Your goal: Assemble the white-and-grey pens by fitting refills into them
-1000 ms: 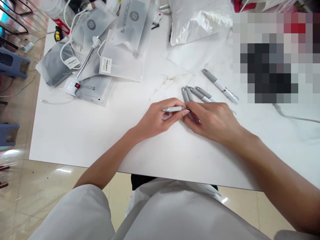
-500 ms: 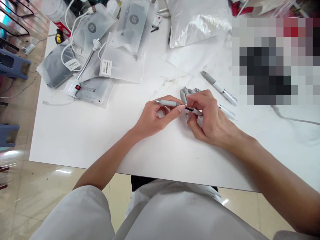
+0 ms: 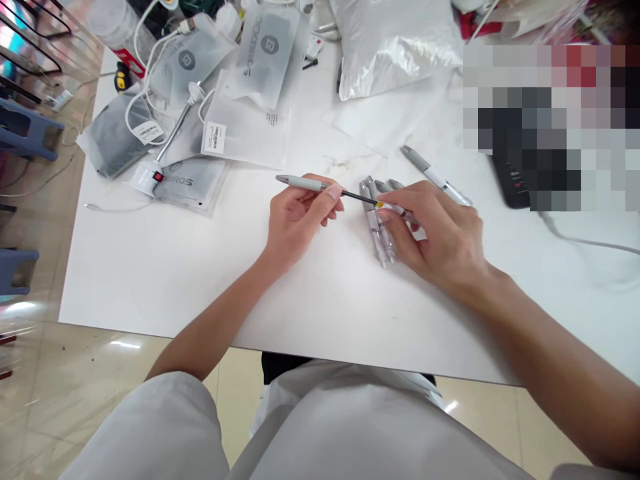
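Note:
My left hand (image 3: 300, 217) pinches the grey pen barrel half (image 3: 300, 181) between thumb and fingers, its clip end pointing left. A thin black refill (image 3: 359, 197) bridges the space between my two hands. My right hand (image 3: 433, 230) grips the pen's other half (image 3: 407, 215), a pale tube mostly hidden by the fingers, with a yellow bit by the fingertips. Beneath and beside that hand lies a cluster of several grey-and-clear pens (image 3: 379, 233). Another pen (image 3: 434, 173) rests farther back, partly behind my right hand.
Frosted packets (image 3: 270, 57), a white gooseneck lamp (image 3: 145, 177) and a plastic jar (image 3: 120, 33) crowd the table's back left. A large shiny white bag (image 3: 397, 47) stands at the back. A dark device (image 3: 513, 177), partly pixelated, sits at right with a cable.
My hands have drawn apart, the left going left with the grey half and the right going slightly right. More of the black refill shows between them.

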Available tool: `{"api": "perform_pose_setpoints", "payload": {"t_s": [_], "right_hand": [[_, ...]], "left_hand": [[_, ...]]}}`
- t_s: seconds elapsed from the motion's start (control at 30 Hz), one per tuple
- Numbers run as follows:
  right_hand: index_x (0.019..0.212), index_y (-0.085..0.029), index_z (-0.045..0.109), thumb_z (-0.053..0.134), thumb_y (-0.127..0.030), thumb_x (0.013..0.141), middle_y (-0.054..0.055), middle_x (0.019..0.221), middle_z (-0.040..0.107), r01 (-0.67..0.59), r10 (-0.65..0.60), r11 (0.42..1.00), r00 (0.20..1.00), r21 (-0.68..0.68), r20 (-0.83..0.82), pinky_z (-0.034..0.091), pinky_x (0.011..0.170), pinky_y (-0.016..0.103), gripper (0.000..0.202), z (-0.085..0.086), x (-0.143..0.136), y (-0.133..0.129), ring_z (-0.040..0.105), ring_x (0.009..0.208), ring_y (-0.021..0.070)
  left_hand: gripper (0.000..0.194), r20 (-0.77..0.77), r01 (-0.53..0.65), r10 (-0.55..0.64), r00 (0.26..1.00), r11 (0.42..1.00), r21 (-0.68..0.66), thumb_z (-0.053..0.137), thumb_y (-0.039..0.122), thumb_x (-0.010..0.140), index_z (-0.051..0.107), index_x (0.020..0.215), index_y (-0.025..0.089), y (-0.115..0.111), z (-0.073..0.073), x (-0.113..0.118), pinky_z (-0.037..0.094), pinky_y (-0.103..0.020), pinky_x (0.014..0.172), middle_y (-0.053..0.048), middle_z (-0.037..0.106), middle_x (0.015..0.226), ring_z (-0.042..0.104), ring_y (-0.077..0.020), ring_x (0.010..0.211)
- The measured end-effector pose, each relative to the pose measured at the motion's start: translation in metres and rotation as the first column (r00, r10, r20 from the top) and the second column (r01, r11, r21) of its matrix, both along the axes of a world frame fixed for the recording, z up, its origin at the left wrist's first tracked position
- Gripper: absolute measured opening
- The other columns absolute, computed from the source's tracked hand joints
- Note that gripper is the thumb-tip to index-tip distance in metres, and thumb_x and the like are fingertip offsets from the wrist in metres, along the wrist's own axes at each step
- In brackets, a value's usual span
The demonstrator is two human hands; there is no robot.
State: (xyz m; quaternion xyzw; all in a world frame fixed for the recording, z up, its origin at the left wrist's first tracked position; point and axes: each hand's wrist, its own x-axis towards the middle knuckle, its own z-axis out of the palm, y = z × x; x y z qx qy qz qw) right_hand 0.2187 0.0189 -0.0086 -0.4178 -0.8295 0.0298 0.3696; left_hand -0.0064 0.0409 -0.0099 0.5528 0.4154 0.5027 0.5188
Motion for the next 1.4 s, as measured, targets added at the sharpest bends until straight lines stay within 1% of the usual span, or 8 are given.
{"api": "perform_pose_setpoints", "payload": {"t_s": [0.13,0.27,0.47,0.63,0.93,1.1,1.2,1.4], "right_hand": [[0.117,-0.025,0.071,0.055,-0.030,0.110,0.008,0.095,0.078,0.117,-0.114,0.990,0.993,-0.084,0.036,0.047,0.052,0.033,0.018,0.003,0.000,-0.001,0.063,0.060,0.0171],[0.114,-0.023,0.071,0.059,-0.031,0.108,0.007,0.091,0.077,0.051,-0.051,0.997,0.999,-0.057,0.004,0.044,0.049,0.031,0.015,0.001,0.001,-0.001,0.065,0.062,0.0170],[0.124,-0.026,0.068,0.061,-0.042,0.107,0.009,0.099,0.078,0.096,-0.086,0.982,0.994,-0.164,0.068,0.051,0.058,0.033,0.024,-0.007,0.000,-0.006,0.072,0.073,0.0219],[0.122,-0.026,0.060,0.067,-0.039,0.105,0.006,0.100,0.078,0.131,-0.135,0.981,0.991,-0.144,-0.019,0.048,0.052,0.032,0.023,-0.010,-0.002,-0.010,0.065,0.059,0.0173],[0.115,-0.023,0.067,0.056,-0.042,0.111,0.009,0.096,0.076,0.043,-0.033,0.981,0.998,-0.192,0.054,0.046,0.055,0.030,0.022,-0.005,-0.003,-0.004,0.070,0.067,0.0195],[0.120,-0.021,0.063,0.059,-0.044,0.110,0.008,0.099,0.076,0.065,-0.062,0.986,0.998,-0.157,0.028,0.047,0.051,0.029,0.026,-0.005,-0.005,-0.006,0.069,0.064,0.0181],[0.124,-0.023,0.062,0.059,-0.041,0.109,0.008,0.100,0.076,0.075,-0.072,0.987,0.997,-0.146,0.027,0.046,0.051,0.029,0.024,-0.007,-0.004,-0.009,0.068,0.064,0.0177],[0.128,-0.025,0.065,0.055,-0.035,0.111,0.009,0.104,0.076,-0.004,0.012,0.988,0.999,-0.157,0.052,0.049,0.055,0.030,0.022,-0.005,-0.002,-0.005,0.072,0.073,0.0200]], "left_hand": [[0.040,0.000,-0.029,0.029,1.000,0.999,-0.039,0.072,0.060,0.100,0.072,0.092,0.020,0.003,-0.001,-0.002,0.054,-0.030,0.062,-0.004,0.070,0.086,0.065,-0.0133,0.072],[0.041,-0.014,0.011,-0.012,1.000,0.999,-0.034,0.074,0.060,0.098,0.073,0.090,0.020,0.002,-0.002,-0.001,0.054,-0.030,0.062,-0.004,0.071,0.085,0.066,-0.0135,0.072],[0.037,-0.012,0.115,-0.115,0.993,0.993,-0.036,0.079,0.056,0.096,0.077,0.089,0.020,0.000,0.000,0.000,0.053,-0.031,0.065,-0.006,0.075,0.091,0.067,-0.0144,0.077],[0.032,-0.025,0.169,-0.170,0.985,0.985,-0.043,0.079,0.053,0.097,0.082,0.093,0.022,-0.001,0.003,0.001,0.053,-0.030,0.065,-0.006,0.078,0.101,0.071,-0.0152,0.083],[0.029,-0.041,0.195,-0.198,0.979,0.978,-0.070,0.080,0.052,0.096,0.085,0.096,0.023,-0.004,0.005,0.001,0.051,-0.031,0.066,-0.005,0.080,0.102,0.069,-0.0152,0.083],[0.029,-0.030,0.208,-0.211,0.977,0.975,-0.080,0.082,0.051,0.095,0.086,0.097,0.023,-0.005,0.004,0.001,0.049,-0.030,0.065,-0.006,0.080,0.101,0.066,-0.0141,0.080],[0.027,-0.011,0.221,-0.223,0.975,0.971,-0.085,0.081,0.049,0.096,0.086,0.096,0.022,-0.005,0.003,0.001,0.048,-0.029,0.065,-0.006,0.078,0.100,0.066,-0.0145,0.083],[0.030,-0.021,0.210,-0.213,0.977,0.975,-0.074,0.081,0.051,0.096,0.085,0.092,0.022,-0.003,0.002,0.000,0.047,-0.030,0.064,-0.006,0.077,0.097,0.063,-0.0142,0.080]]}}
